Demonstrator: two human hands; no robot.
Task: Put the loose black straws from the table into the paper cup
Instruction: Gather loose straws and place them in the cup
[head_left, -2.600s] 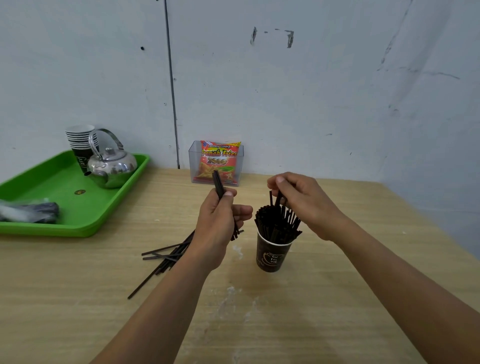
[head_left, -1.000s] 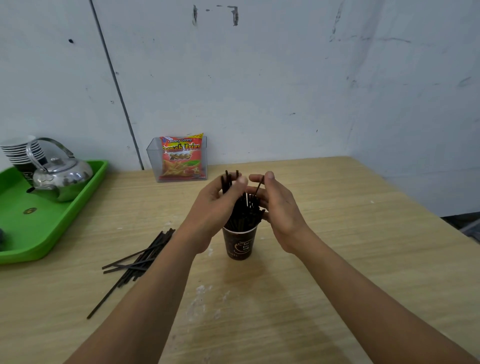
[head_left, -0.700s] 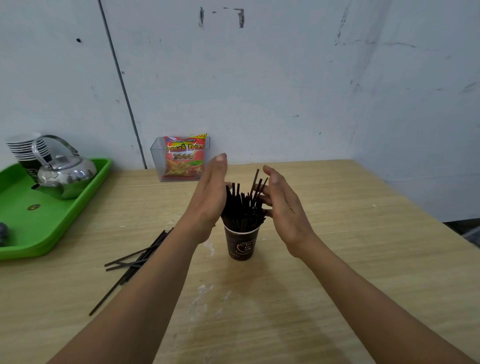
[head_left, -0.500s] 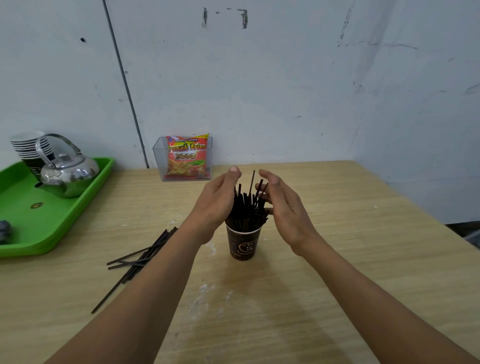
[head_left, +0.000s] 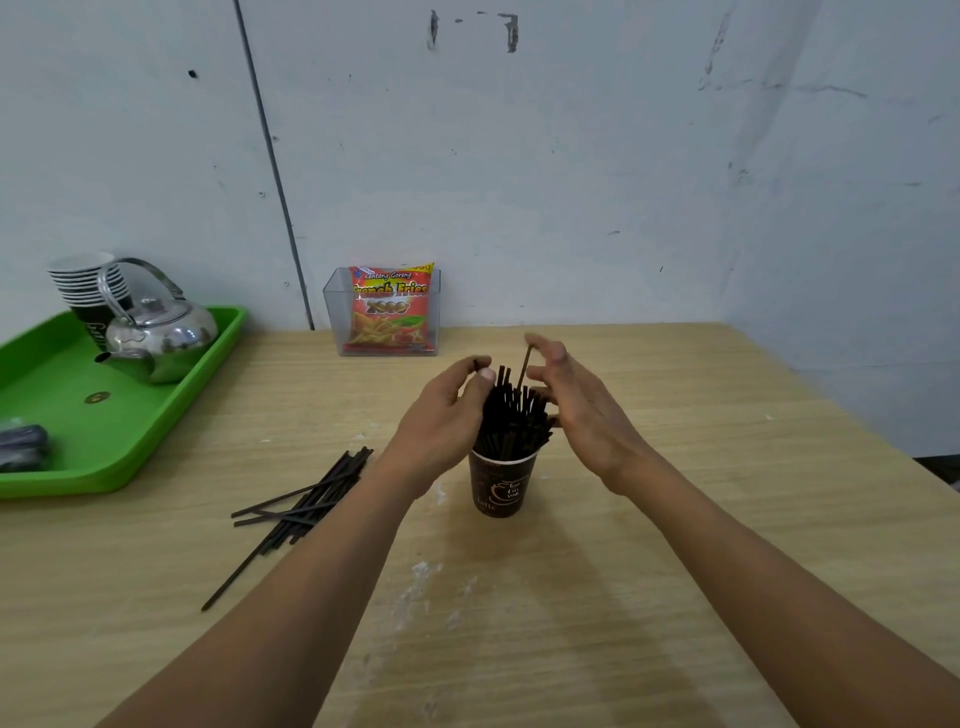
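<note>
Scuffed white walls behind, and a light wooden surface (head_left: 675, 545) carrying everything. Only the head view to go on.

Dead centre stands the dark brown paper cup (head_left: 500, 486), upright, crammed with black straws (head_left: 511, 421) that fan out above the rim, probably why both hands are cupped round them, to herd the bundle together so nothing flops out. The left hand (head_left: 441, 415) curls against the left side of the bundle, thumb and fingertips pinching near a straw top, though I can't tell if it's really gripping one. The right hand (head_left: 582, 410) is open and relaxed, palm facing the straws, fingers brushing one that sticks up higher than the rest.

The loose pile of thin black straws (head_left: 306, 506) lies flat on the surface, left of the cup, well apart from it, so I'd say there's more to go.
</note>
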